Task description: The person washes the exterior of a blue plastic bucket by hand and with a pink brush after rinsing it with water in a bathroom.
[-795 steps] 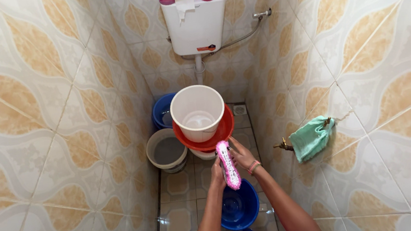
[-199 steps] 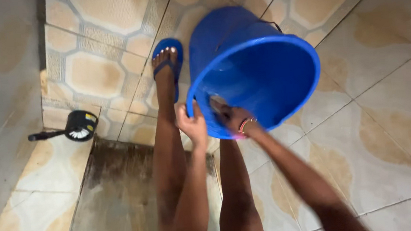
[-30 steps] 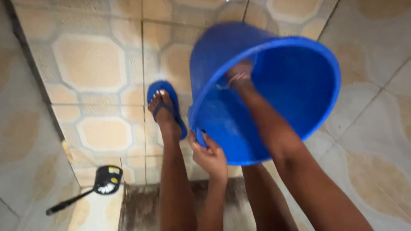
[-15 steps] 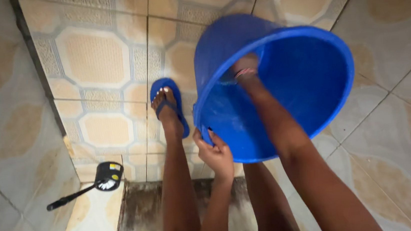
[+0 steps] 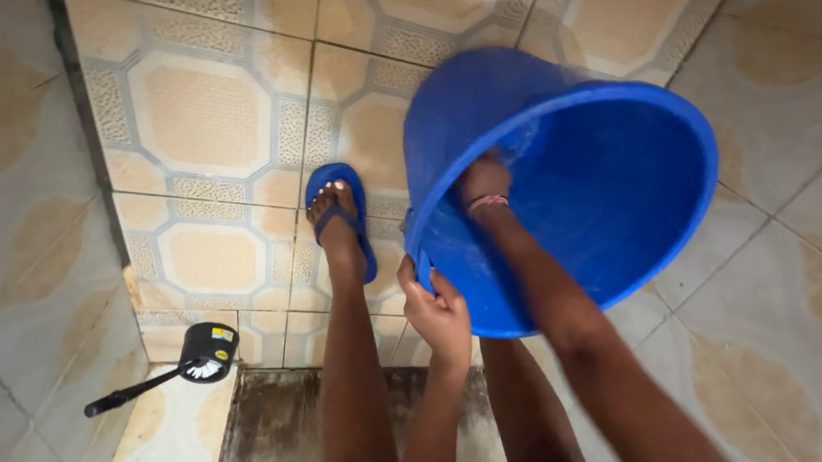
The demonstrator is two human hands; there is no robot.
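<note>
You see the bucket [image 5: 617, 181] is smooth, glossy blue plastic, wet inside; the floor tiles [image 5: 204, 120] are glazed ceramic, slightly shiny; the sandal [image 5: 358, 256] looks matt rubber.

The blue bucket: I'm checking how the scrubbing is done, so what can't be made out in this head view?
- Right hand: deep inside the blue bucket; blur hides what it holds.
- Left hand: its fingers hook over the rim, fingertips hidden.
- Right foot: hidden behind the bucket.
- Black brush: too small to show its bristles clearly.
</note>
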